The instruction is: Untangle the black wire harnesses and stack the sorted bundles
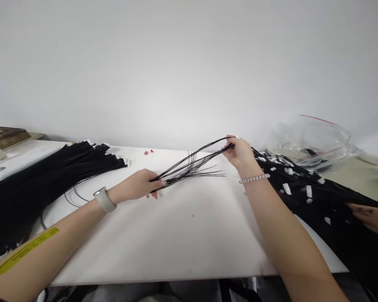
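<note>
My left hand (135,185) grips one end of a loose bundle of thin black wires (189,167), and my right hand (239,152) holds the wires' other end above the white table (164,247). The strands bow and splay out between my hands, with some loose tips pointing right. A large pile of black wires (50,184) lies left of my left hand. Another black pile with white tags (318,197) lies just right of my right forearm.
A co-worker's hand (370,218) rests on the right pile. A clear plastic bag (318,144) with a red seal sits behind it. Tiny red pieces (148,152) lie near the table's back edge, against a white wall. A brown block (6,136) sits far left.
</note>
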Available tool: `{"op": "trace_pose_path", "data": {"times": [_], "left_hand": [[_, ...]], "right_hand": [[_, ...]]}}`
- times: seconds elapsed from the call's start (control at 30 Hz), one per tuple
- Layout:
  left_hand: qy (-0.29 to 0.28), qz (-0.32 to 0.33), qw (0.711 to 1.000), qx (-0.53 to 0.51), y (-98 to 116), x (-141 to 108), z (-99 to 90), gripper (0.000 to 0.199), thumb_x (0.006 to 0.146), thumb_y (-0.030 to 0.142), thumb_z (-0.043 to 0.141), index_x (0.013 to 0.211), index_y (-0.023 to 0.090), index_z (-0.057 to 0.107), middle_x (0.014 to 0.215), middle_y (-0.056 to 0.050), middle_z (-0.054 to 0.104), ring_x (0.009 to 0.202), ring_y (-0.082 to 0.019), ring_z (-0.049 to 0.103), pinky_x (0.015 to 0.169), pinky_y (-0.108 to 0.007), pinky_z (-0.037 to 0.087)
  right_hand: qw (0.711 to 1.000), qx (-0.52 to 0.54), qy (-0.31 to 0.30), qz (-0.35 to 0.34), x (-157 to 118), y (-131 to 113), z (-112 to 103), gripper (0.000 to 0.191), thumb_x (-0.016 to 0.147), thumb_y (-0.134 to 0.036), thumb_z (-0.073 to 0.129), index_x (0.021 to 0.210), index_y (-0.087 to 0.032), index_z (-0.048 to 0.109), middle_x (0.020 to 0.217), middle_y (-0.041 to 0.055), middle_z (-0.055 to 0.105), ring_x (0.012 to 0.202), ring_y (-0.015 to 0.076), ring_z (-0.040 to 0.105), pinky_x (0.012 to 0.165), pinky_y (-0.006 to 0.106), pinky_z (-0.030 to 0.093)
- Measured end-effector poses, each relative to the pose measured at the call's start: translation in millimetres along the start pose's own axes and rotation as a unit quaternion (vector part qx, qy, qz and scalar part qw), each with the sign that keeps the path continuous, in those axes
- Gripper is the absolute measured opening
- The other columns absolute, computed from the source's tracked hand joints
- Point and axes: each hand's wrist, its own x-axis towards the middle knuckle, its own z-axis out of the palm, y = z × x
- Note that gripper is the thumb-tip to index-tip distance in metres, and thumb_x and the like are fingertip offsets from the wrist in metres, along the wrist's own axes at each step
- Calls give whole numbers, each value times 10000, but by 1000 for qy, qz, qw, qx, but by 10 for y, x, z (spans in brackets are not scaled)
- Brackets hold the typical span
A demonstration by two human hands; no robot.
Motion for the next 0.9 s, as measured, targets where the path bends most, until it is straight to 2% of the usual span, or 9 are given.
{"op": "trace_pose_path", "data": {"times": [0.17,0.3,0.4,0.53,0.67,0.8,0.9], "left_hand": [[20,-20,999,-41,-54,-38,-69,400,720,521,474,646,140,571,638,-50,635,503,-109,472,497,-220,365],[19,-47,995,-83,-87,-37,-95,415,699,548,491,706,141,571,603,-33,582,490,-100,432,447,-204,311],[12,-60,992,-109,-88,-48,-125,384,679,528,528,661,144,546,556,-14,531,498,-96,423,438,-190,288],[12,-67,991,-120,-97,-62,-161,372,678,503,544,583,152,468,525,3,493,511,-91,416,452,-181,287],[22,-80,990,-115,-126,-35,-159,372,676,502,551,586,153,461,522,10,471,521,-96,424,469,-193,308],[56,-104,986,-115,-139,0,-133,360,667,503,556,652,143,536,547,-7,505,520,-107,442,455,-206,309],[62,-113,987,-99,-166,20,-120,351,675,484,551,641,135,542,529,-19,524,496,-102,432,436,-201,289]], "right_hand": [[1000,10,-14,21,-194,34,-151,196,842,-251,479,945,-92,529,774,9,536,618,53,510,564,203,464],[1000,2,-18,13,-276,18,-231,184,835,-261,491,888,-90,533,741,0,531,603,50,504,565,203,463],[1000,-5,-31,4,-322,-17,-278,178,824,-259,507,866,-87,535,729,-3,530,599,50,505,562,202,464],[995,6,-101,11,-424,-74,-345,156,797,-182,534,925,-91,542,776,7,559,670,71,548,613,231,488],[980,22,-192,37,-529,-96,-393,259,744,-132,564,999,-100,539,732,16,584,717,118,590,681,308,502],[972,45,-228,34,-601,-92,-389,353,649,-97,595,996,-132,541,640,-3,584,622,115,595,694,313,487],[962,77,-260,23,-666,-109,-352,442,643,-159,622,1069,-176,509,746,19,619,710,123,604,741,305,469]]}}
